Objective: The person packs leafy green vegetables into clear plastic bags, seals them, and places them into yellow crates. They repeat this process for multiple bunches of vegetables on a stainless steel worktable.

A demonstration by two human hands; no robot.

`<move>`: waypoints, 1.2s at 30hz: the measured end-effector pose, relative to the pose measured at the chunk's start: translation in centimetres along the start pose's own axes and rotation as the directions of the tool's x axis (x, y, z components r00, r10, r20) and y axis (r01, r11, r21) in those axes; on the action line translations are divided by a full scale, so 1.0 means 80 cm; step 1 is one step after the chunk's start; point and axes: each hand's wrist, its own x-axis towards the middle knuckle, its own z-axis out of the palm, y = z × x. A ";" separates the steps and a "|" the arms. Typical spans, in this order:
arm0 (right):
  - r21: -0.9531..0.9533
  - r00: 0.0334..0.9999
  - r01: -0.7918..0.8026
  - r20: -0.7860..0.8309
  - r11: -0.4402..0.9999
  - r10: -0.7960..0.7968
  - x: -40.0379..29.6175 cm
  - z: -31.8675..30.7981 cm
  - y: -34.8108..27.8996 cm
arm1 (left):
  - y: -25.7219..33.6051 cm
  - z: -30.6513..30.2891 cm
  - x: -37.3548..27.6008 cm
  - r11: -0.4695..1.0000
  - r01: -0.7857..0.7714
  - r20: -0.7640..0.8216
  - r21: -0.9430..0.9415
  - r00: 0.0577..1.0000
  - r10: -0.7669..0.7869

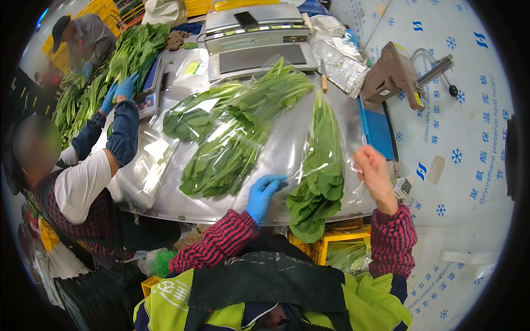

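Note:
A bunch of leafy greens [318,145] lies in front of me, stems pointing away and leaves hanging over the table's near edge. Clear plastic film or a bag [299,169] covers its upper part, while the lowest leaves stick out. On the left of the bunch, my left hand [261,196], in a blue glove, pinches one edge of the plastic. My bare right hand [372,169] is closed on the opposite edge at the right. Further left lie bagged greens [232,153] under shiny clear plastic.
At the back of the metal table [281,161] stands a wrapping machine [256,41] with a phone [246,19] on it. A wooden-handled knife [324,78] lies nearby. A brown tape dispenser or sealer [391,76] stands right. A co-worker [83,186] handles greens by a scale [148,101]. Yellow crates [321,248] stand below.

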 end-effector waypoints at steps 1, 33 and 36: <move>-0.042 0.998 -0.053 0.013 0.998 0.053 0.003 0.002 0.029 | -0.017 -0.021 -0.008 1.000 0.025 -0.028 -0.014 0.999 -0.025; -0.773 0.622 0.633 0.476 0.041 -0.622 0.003 0.091 0.050 | 0.034 0.070 0.037 -0.140 -0.485 0.467 0.863 0.664 0.584; -0.713 0.559 0.699 0.495 0.057 -0.666 0.016 0.080 0.054 | 0.031 0.064 0.040 -0.182 -0.473 0.482 0.862 0.656 0.581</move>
